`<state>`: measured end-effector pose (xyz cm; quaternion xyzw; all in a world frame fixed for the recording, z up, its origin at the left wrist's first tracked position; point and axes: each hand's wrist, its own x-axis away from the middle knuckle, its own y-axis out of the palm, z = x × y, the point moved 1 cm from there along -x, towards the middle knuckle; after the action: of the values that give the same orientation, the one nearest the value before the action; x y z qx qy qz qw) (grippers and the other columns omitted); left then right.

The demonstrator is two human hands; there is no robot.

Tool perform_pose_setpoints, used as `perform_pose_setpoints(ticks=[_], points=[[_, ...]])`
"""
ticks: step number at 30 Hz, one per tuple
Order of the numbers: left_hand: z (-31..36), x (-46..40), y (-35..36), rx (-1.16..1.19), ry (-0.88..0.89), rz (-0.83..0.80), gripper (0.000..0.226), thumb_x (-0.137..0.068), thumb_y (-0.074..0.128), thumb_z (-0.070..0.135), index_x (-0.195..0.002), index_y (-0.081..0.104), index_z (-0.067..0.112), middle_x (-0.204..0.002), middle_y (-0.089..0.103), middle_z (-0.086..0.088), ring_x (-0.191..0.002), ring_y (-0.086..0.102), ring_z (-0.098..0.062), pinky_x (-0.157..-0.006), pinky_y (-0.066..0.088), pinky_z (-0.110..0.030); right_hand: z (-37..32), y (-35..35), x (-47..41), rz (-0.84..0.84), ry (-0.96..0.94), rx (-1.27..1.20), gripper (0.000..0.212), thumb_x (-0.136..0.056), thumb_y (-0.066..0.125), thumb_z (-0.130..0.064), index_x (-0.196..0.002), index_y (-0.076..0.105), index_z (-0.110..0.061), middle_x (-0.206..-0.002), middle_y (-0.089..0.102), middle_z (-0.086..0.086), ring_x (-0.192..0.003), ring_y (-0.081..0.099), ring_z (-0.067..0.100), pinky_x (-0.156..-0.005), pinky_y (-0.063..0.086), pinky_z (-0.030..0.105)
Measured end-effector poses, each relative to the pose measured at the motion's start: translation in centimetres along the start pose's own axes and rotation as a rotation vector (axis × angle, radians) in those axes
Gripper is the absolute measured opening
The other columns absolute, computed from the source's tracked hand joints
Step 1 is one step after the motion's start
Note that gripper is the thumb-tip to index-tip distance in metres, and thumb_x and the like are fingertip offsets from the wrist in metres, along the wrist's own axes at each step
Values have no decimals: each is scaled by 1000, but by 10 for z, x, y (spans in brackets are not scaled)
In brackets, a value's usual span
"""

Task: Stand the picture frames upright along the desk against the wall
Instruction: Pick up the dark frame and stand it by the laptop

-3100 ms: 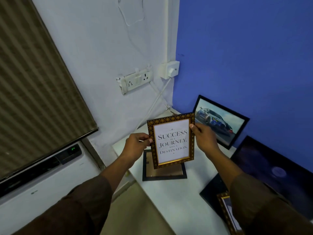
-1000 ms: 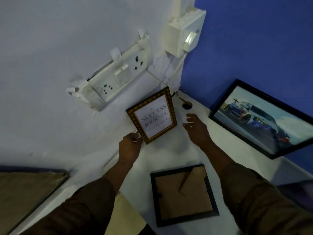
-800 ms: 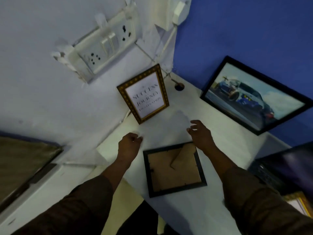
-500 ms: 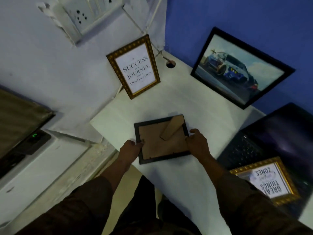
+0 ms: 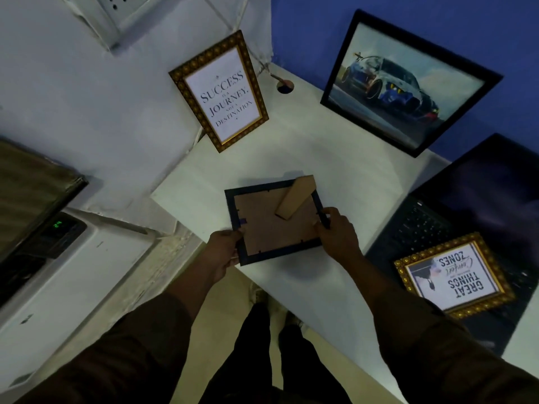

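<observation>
A small black frame [image 5: 268,228] shows its brown cardboard back, with the stand flap sticking up. It is raised a little off the white desk [image 5: 335,158]. My left hand [image 5: 223,252] grips its lower left corner and my right hand [image 5: 338,231] grips its right edge. A gold frame reading "Success is a journey" [image 5: 223,93] stands upright against the white wall. The black-framed car picture [image 5: 405,80] leans against the blue wall. Another gold frame, "Great things" [image 5: 453,275], lies flat on a laptop.
An open dark laptop [image 5: 466,217] takes up the right side of the desk. A cable hole [image 5: 284,87] sits in the desk's far corner. A socket strip [image 5: 116,13] is fixed on the white wall. A white appliance with a green display [image 5: 58,228] stands to the left.
My hands let go of the gold "Success" frame, leaving it standing against the wall. They came back to the face-down black frame, took hold of both sides and lifted it slightly.
</observation>
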<state>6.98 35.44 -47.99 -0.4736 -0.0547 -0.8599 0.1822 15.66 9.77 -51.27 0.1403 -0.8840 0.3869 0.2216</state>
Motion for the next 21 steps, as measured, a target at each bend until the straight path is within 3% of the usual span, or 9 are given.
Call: perform_pose_setpoints(ticks=[3,7,11,13,16,18,21], points=[[24,5,-4,-12,121,-79,30,-96,66,28,-103,71,-1,-96,75,-14,-78,69,-25,-65,60,-29,-4,0,5,4,-79,30,37,-102,52,-31,-136,57,-17,-123,67,12,-107,65,28,-85,51,32],[74,16,-1,10,230,-117,20,-96,65,18,-94,71,-1,-89,73,-15,-79,69,-27,-63,60,-31,-15,-4,27,89,-181,14,35,-106,44,-14,-138,57,-12,-137,61,9,-125,58,25,-100,35,21],[116,26,18,-29,302,-161,25,-93,67,19,-102,74,-4,-97,77,-20,-85,74,-32,-66,60,-36,-24,-4,50,201,-309,27,58,-91,47,13,-143,53,-12,-144,56,9,-134,53,25,-112,28,20],[130,32,30,-44,317,-177,27,-92,68,18,-101,73,-6,-93,75,-21,-78,72,-29,-61,60,-35,-32,-1,57,193,-352,55,56,-94,56,0,-146,50,-20,-143,58,4,-129,56,19,-107,35,19],[144,43,53,-99,347,-214,22,-92,68,19,-85,69,-2,-71,65,-17,-56,60,-20,-51,55,-28,-45,-1,61,359,-334,67,40,-99,62,-26,-138,57,-27,-133,66,-3,-116,65,15,-97,44,18],[150,50,66,-90,359,-221,24,-93,68,23,-81,68,2,-65,61,-13,-49,54,-16,-49,53,-27,-50,-6,61,504,-314,5,32,-99,62,-25,-132,64,-25,-126,71,-2,-109,70,16,-94,48,20],[153,60,81,-44,356,-304,36,-94,66,38,-86,72,4,-69,68,-11,-51,58,-14,-53,55,-31,-46,-21,67,657,-334,-64,28,-100,61,-20,-127,68,-15,-120,74,2,-104,70,17,-91,51,23]])
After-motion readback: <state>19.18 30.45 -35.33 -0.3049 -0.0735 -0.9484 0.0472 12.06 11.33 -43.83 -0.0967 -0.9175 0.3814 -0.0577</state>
